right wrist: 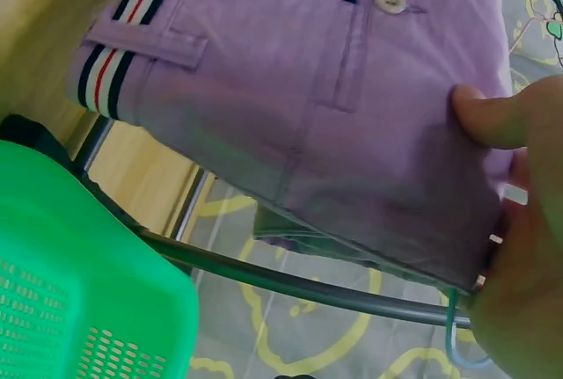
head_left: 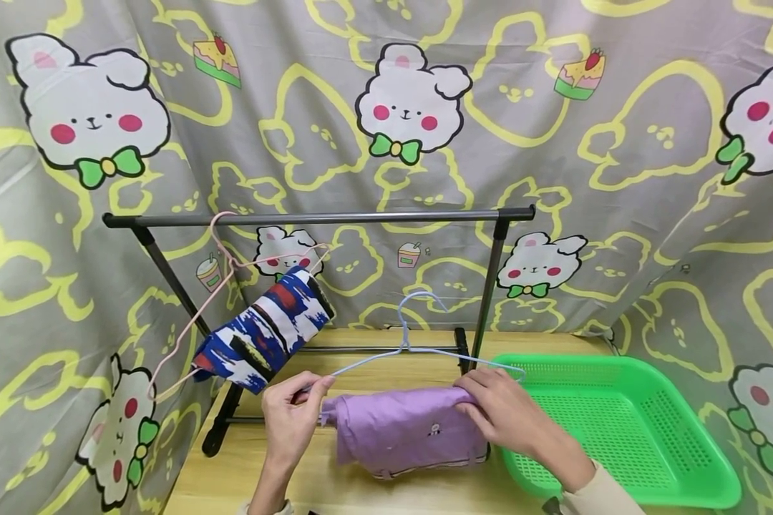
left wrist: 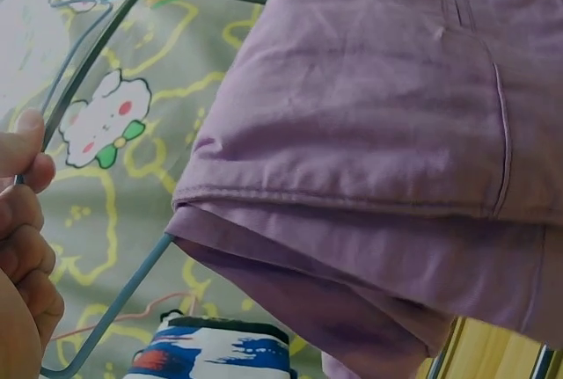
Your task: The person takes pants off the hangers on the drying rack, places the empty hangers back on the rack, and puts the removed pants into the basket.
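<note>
A folded pair of purple pants [head_left: 412, 429] hangs over the lower bar of a light blue hanger [head_left: 404, 348]. My left hand [head_left: 293, 411] grips the hanger's left corner, and in the left wrist view its fingers curl round the blue wire [left wrist: 132, 282]. At the other end, my right hand [head_left: 505, 408] pinches the upper right edge of the pants. The thumb lies on the front of the cloth in the right wrist view. A belt loop, a button [right wrist: 390, 0] and striped trim show on the pants there. The hanger's hook points up and is off the rail.
Behind stands a dark metal rack [head_left: 361, 218]. From its left part hangs a pink hanger [head_left: 222, 275] with a blue, white and red patterned garment [head_left: 267, 329]. A green perforated basket [head_left: 618, 422] sits on the wooden table [head_left: 335, 493] at right. Printed curtains [head_left: 335, 43] surround the table.
</note>
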`<state>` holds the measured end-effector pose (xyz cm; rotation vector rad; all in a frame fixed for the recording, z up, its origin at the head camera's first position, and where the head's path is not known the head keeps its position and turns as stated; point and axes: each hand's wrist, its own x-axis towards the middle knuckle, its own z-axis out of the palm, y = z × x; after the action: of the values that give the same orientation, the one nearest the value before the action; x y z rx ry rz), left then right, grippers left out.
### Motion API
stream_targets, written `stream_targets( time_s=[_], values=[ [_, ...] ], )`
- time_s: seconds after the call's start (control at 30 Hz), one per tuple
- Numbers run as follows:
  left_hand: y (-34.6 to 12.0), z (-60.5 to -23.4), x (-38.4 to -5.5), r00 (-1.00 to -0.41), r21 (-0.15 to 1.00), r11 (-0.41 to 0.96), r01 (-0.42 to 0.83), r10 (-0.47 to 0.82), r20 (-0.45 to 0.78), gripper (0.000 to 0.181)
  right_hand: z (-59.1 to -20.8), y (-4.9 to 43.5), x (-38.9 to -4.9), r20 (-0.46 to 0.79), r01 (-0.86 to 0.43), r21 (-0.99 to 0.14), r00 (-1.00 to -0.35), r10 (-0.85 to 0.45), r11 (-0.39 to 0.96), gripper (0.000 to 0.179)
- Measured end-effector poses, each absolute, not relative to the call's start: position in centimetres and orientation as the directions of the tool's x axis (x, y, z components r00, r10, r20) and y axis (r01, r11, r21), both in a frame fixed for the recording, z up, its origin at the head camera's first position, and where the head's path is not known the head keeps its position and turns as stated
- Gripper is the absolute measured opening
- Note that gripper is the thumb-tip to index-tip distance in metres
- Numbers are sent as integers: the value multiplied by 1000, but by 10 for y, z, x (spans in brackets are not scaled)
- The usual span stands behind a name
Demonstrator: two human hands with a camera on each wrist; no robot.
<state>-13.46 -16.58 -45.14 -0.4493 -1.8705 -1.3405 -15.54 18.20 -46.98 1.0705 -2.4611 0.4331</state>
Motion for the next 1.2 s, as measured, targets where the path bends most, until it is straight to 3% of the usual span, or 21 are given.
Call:
stream_targets(
  time_s=[0.3,0.6,0.93,1.2],
  values=[
    [-167,-453,-134,-597,589,418,692,-128,792,31,-471,182,-155,516,-768,-157,-600,-611,621,15],
    [-167,-449,-129,-676,637,419,647,-73,734,25,-471,184,-154,604,-753,-157,-585,-541,639,20],
    [-165,-452,-127,-712,660,401,635,-25,701,24,-474,183,-151,647,-731,-155,-584,-491,665,23],
    [-165,-451,-126,-703,665,361,653,-36,710,23,-470,180,-151,612,-713,-167,-616,-496,681,18]
  ],
)
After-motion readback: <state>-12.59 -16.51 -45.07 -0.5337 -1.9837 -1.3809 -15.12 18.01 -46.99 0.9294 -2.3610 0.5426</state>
